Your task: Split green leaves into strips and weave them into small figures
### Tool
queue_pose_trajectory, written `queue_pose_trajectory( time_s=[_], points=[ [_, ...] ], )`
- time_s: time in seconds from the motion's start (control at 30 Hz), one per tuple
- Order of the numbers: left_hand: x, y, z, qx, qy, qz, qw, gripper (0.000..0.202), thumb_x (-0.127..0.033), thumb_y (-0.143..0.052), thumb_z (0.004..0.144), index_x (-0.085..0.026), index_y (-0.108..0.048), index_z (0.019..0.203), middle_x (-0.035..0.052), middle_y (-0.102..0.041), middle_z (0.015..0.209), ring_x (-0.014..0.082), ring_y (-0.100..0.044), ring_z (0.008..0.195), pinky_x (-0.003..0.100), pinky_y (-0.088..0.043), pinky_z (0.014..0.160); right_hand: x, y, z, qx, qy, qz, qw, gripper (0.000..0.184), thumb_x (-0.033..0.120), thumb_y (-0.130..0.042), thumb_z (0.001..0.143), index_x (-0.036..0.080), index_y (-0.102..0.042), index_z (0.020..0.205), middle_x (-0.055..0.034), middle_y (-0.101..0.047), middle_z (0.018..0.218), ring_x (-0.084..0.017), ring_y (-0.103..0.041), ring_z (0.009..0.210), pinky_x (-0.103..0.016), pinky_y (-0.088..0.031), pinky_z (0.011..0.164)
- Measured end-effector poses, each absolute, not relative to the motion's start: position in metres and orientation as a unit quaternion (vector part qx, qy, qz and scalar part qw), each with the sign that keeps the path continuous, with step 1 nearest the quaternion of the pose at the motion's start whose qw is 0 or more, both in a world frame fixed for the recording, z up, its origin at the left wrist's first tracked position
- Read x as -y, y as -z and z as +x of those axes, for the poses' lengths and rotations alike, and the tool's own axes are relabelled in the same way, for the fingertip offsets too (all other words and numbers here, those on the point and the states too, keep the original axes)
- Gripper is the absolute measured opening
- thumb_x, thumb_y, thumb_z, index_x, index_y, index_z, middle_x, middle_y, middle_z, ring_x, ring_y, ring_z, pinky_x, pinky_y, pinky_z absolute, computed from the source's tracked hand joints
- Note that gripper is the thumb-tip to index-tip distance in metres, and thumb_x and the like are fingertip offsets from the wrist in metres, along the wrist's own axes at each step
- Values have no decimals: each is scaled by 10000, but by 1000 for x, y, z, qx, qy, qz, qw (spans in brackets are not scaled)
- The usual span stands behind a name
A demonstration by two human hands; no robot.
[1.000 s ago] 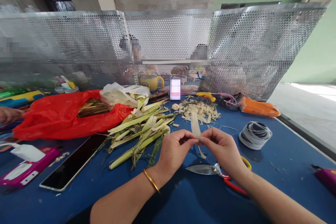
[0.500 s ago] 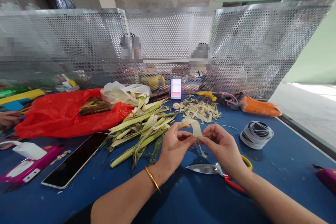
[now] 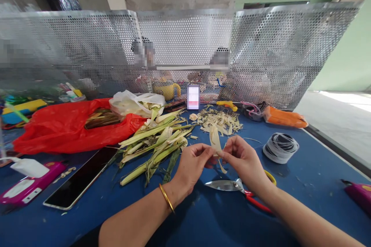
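Observation:
A pale strip of corn husk (image 3: pixel 215 139) stands up between my hands, with a thin tail hanging below the fingers. My left hand (image 3: pixel 198 158) pinches its lower part from the left. Thumb and fingers of my right hand (image 3: pixel 238 153) pinch the same spot from the right, nearly touching the left fingertips. Beneath my right forearm lie scissors (image 3: pixel 226 185) with red and yellow handles, blades pointing left. Left of my hands is a heap of green and yellow corn husks (image 3: pixel 158 146). Beyond them spreads a pile of husk scraps (image 3: pixel 222 120).
A spool of white cord (image 3: pixel 280 148) and an orange packet (image 3: pixel 285 117) are on the right. At left lie a red plastic bag (image 3: pixel 66 127), a dark phone (image 3: pixel 82 177) and a magenta power strip (image 3: pixel 33 183). A perforated metal screen (image 3: pixel 185 31) borders the table's back.
The husk strip was bent over in a loop toward the left fingers; now its upper end stands free. My left fingers have closed in at the pinch point by my right hand.

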State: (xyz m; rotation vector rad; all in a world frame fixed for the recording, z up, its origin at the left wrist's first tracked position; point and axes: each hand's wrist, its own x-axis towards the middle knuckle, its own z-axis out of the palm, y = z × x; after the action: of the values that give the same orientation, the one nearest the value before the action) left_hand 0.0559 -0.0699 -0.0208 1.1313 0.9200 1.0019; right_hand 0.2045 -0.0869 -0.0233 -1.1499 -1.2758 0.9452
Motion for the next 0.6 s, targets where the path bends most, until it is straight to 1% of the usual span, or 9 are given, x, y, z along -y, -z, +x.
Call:
queue_pose_trajectory(
  time_s=[0.07,0.17,0.3,0.37,0.43,0.5,0.6],
  points=[
    [70,20,57,-407,-438,501,626,248,-388,-724,685,-144,-686,713,23,-668,653,132,-600,623,226,-465,576,87,24,204,544,-392,-488,559,343,379,-761,671,221,-462,725,77,-517,548,-105,-501,505,-239,-430,507],
    [70,21,58,-418,-438,500,620,200,-314,-770,634,-145,-673,679,6,-653,611,118,-581,600,212,-455,569,86,26,205,549,-399,-486,551,326,353,-760,683,218,-466,717,78,-509,555,-101,-499,515,-230,-425,511],
    [68,23,57,-411,-443,452,656,192,-287,-773,628,-139,-657,664,-3,-636,582,104,-571,565,209,-447,556,85,27,208,545,-442,-470,535,302,364,-744,721,211,-483,737,64,-541,587,-115,-560,548,-240,-464,552],
    [67,23,56,-400,-442,424,681,218,-292,-787,613,-132,-655,680,-1,-637,596,98,-570,554,210,-444,547,85,28,209,565,-431,-461,532,248,347,-715,759,206,-511,770,43,-578,634,-127,-591,587,-251,-489,591],
    [66,23,55,-391,-440,397,704,244,-293,-801,596,-125,-652,692,1,-634,606,95,-570,550,210,-439,538,86,29,211,607,-380,-453,531,163,316,-671,806,203,-557,836,15,-613,710,-142,-613,651,-265,-510,639],
    [64,23,55,-389,-439,366,722,259,-281,-813,577,-121,-649,699,5,-633,607,97,-572,549,210,-434,528,88,29,212,664,-305,-448,516,87,273,-617,855,207,-601,909,-10,-637,789,-153,-620,721,-272,-515,685],
    [63,23,54,-383,-440,337,739,265,-262,-817,565,-116,-644,702,17,-639,608,100,-571,542,211,-431,519,91,29,213,738,-197,-430,481,106,202,-547,903,222,-640,952,-28,-651,861,-156,-617,781,-263,-505,713]
  ],
)
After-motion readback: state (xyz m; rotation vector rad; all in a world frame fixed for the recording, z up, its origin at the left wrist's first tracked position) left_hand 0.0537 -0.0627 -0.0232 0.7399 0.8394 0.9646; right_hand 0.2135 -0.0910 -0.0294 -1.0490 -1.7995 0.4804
